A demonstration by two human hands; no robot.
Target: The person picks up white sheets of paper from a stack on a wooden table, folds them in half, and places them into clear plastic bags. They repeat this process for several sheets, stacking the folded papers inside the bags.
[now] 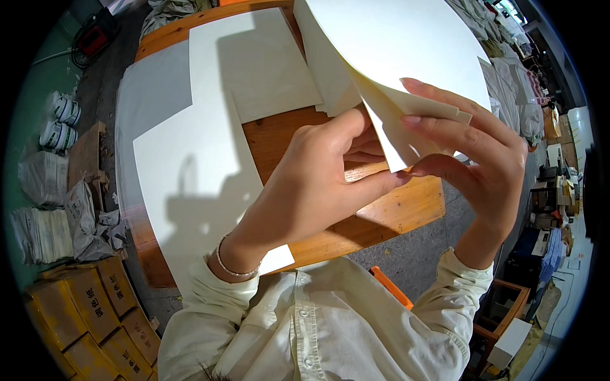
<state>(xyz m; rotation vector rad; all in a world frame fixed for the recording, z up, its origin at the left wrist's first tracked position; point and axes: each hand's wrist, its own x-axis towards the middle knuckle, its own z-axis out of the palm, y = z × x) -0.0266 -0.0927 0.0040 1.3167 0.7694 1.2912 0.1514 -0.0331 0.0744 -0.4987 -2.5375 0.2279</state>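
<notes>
A set of large white paper sheets (406,44) rises at the far right of the table, its near corner lifted and curled toward me. My left hand (318,178) is closed on that corner from the left, its thumb in front and its other fingers partly hidden behind the paper. On the corner's other side, my right hand (489,152) grips the paper, fingers across the sheets and thumb at the lower tip. The edges fan slightly apart there. How many sheets each hand holds cannot be made out.
More white sheets (190,152) lie on the left of the wooden table (394,206), beside a grey plastic-looking sheet (149,92). Cardboard boxes (95,311) and wrapped bundles (41,235) stand at the left. Something orange (391,287) shows below the table's front edge. A wooden cabinet (502,311) stands right.
</notes>
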